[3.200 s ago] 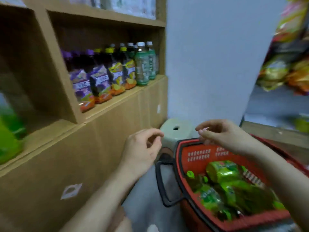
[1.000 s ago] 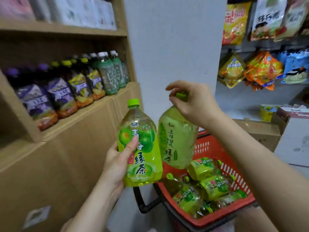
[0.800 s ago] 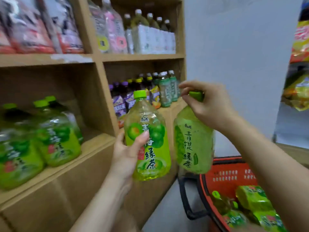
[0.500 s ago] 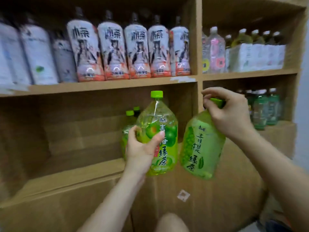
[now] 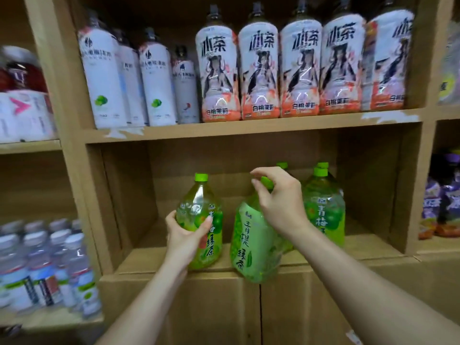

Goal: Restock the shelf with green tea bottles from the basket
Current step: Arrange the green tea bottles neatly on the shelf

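Cubby (image 5: 249, 260): three shelved bottles (image 5: 323, 210), two held (image 5: 201, 220).

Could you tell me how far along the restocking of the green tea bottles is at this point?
Done: a few green tea bottles already stand at the right of the shelf. In hand: the left hand grips one bottle by its body, and the right hand carries another bottle by its cap, hanging tilted at the shelf edge. Left: setting both down; the basket is out of view, so what remains is unknown.
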`<state>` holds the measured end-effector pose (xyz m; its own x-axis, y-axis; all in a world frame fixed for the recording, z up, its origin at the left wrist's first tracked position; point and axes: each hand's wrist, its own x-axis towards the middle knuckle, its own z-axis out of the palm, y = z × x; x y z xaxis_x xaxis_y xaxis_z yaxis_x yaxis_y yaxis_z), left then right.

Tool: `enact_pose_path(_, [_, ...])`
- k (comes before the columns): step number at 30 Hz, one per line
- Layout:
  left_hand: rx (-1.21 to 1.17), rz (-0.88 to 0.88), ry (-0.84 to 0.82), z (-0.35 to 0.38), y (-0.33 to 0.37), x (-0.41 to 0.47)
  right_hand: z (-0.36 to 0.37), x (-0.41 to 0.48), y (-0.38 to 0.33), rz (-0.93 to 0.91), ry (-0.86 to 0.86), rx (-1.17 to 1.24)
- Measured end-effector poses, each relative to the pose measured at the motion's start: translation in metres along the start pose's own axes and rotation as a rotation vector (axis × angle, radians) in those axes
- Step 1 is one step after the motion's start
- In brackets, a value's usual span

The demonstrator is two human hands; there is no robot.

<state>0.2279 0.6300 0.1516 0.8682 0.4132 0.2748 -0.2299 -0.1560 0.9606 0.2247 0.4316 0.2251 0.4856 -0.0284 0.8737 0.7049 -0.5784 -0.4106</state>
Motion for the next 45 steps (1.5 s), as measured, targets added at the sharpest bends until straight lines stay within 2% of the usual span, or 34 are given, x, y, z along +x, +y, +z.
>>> enact_pose_path(4, [0.013,0.015,-0.033,-0.001,-0.014,0.014,0.036,0.008,0.004,-0.036,-0.012,-0.023])
enact_pose_path(8, [0.267,0.249,-0.007,-0.004,-0.012,0.020,0.051,0.012,0.005,0.038,-0.041,-0.022])
enact_pose_path(13, [0.467,0.405,-0.058,-0.010,-0.016,0.015,0.054,-0.049,0.018,-0.022,-0.178,-0.365])
enact_pose_path(19, [0.529,0.393,-0.085,-0.019,-0.021,0.028,0.075,-0.061,0.034,-0.072,-0.163,-0.412])
enact_pose_path(25, [0.581,0.355,0.006,-0.022,-0.037,0.043,0.075,-0.055,0.037,-0.088,-0.262,-0.610])
enact_pose_path(28, [0.608,0.312,0.057,-0.018,-0.037,0.039,0.057,-0.055,0.035,-0.108,-0.324,-0.563])
enact_pose_path(30, [0.641,0.400,0.152,-0.015,-0.030,0.029,0.030,-0.053,0.041,-0.049,-0.291,-0.466])
enact_pose_path(32, [0.601,0.622,0.208,-0.008,-0.015,0.009,-0.006,-0.049,0.053,0.084,-0.095,-0.374])
enact_pose_path(34, [0.571,0.746,0.130,0.008,0.003,-0.012,-0.039,-0.039,0.074,0.303,0.110,-0.275])
enact_pose_path(35, [0.585,0.768,0.068,0.018,0.009,-0.019,-0.052,-0.034,0.086,0.430,0.161,-0.205])
enact_pose_path(37, [0.636,0.783,-0.034,0.039,0.016,-0.026,-0.065,-0.031,0.108,0.624,0.152,-0.052])
enact_pose_path(39, [0.700,0.754,-0.079,0.057,0.013,-0.026,-0.062,-0.036,0.116,0.663,0.079,-0.010])
enact_pose_path(41, [0.802,0.729,-0.065,0.066,0.007,-0.023,-0.050,-0.044,0.117,0.630,0.031,-0.077])
enact_pose_path(45, [0.883,0.704,-0.050,0.070,0.001,-0.015,-0.030,-0.050,0.119,0.586,0.098,-0.217])
